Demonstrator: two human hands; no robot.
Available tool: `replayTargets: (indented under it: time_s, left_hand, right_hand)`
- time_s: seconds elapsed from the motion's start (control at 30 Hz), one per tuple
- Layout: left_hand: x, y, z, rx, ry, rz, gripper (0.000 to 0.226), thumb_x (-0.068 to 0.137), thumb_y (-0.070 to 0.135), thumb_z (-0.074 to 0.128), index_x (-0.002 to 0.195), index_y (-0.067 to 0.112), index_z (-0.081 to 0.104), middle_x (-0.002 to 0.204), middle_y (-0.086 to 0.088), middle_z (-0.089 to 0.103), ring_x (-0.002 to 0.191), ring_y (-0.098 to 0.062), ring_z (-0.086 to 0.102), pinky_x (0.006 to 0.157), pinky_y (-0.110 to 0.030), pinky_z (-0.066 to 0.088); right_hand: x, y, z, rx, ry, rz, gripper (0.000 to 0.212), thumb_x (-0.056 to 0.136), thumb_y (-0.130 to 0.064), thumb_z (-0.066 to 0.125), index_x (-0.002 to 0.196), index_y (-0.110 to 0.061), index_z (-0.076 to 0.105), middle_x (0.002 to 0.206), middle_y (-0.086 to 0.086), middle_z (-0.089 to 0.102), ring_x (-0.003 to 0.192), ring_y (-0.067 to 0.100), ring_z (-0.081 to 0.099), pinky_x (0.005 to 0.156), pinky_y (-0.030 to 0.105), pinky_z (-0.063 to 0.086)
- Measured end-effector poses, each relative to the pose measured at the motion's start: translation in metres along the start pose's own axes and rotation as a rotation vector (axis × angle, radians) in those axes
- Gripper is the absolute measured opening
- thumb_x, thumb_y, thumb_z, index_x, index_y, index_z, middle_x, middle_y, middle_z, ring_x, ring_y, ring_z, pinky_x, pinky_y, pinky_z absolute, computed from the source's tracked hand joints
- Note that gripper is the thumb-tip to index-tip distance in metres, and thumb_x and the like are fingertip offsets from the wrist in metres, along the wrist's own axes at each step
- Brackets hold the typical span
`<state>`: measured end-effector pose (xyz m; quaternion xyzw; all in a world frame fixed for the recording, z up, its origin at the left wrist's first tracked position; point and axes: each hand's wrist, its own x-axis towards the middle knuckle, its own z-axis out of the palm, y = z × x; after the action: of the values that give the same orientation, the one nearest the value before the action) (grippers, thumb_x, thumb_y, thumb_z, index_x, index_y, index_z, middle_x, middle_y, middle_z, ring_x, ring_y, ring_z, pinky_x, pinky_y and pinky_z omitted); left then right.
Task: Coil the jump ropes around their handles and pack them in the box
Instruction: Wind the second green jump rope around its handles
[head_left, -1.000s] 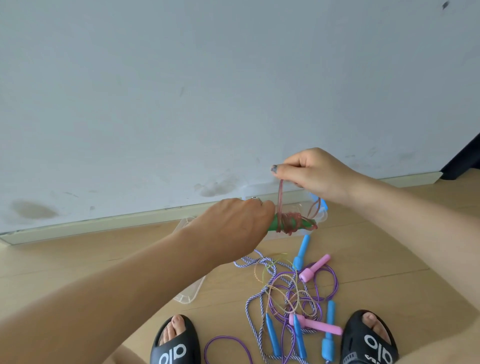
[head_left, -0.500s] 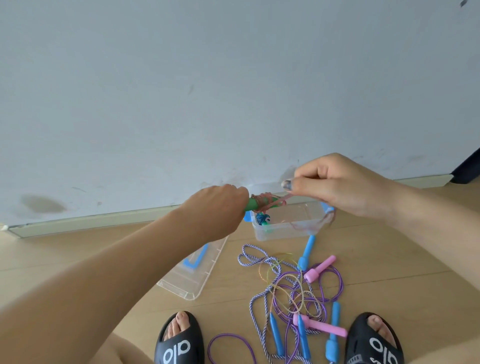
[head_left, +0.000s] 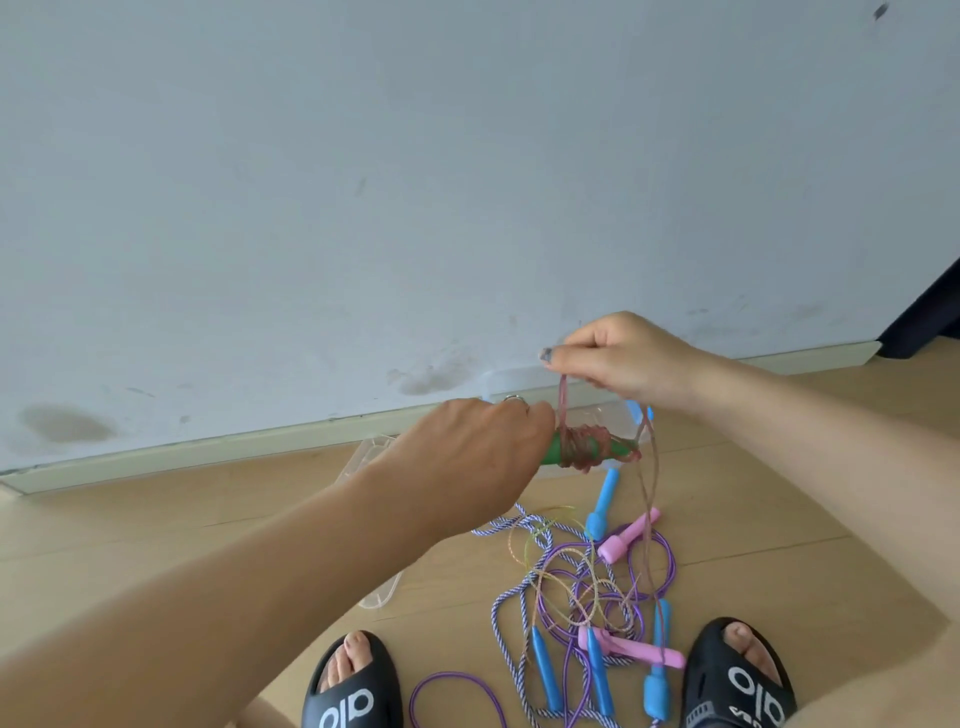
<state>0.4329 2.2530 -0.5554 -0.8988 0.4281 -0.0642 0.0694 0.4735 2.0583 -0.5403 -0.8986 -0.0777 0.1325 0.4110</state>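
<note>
My left hand (head_left: 475, 454) grips the green handles (head_left: 706, 457) of a jump rope, held level above the floor. Several turns of reddish rope (head_left: 587, 449) are coiled round them. My right hand (head_left: 621, 358) pinches that rope just above the handles, and the loose rest hangs down from it to the floor. The clear plastic box (head_left: 631, 415) sits behind the handles by the wall, mostly hidden by my hands. On the floor lies a tangle of ropes: purple (head_left: 670, 566), blue-and-white braided (head_left: 501, 613), and thin multicoloured, with blue handles (head_left: 602, 501) and pink handles (head_left: 631, 535).
The box's clear lid (head_left: 382, 595) lies on the wooden floor to the left, partly under my left arm. My feet in black slides (head_left: 353, 691) stand at the bottom edge either side of the ropes. A wall with a skirting board runs close behind the box.
My right hand has lifted the rope up over the handles, laying another turn. The handles have swung down and right, covering the box.
</note>
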Motion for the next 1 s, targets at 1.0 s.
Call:
replayTargets:
  time_s: [1.0]
  left_hand:
    - [-0.002,-0.007,0.023,-0.017,-0.273,-0.175,0.010,0.100,0.020,0.041,0.105,0.015,0.047,0.098,-0.005,0.060,0.085,-0.031,0.063,0.063,-0.035,0.037]
  right_hand:
    - [-0.030,-0.035,0.023,-0.166,0.173,-0.258,0.053,0.099,-0.039,0.052,0.060,-0.014,0.025,0.055,-0.001,0.020,0.053,0.012,0.019,0.050,0.028,0.018]
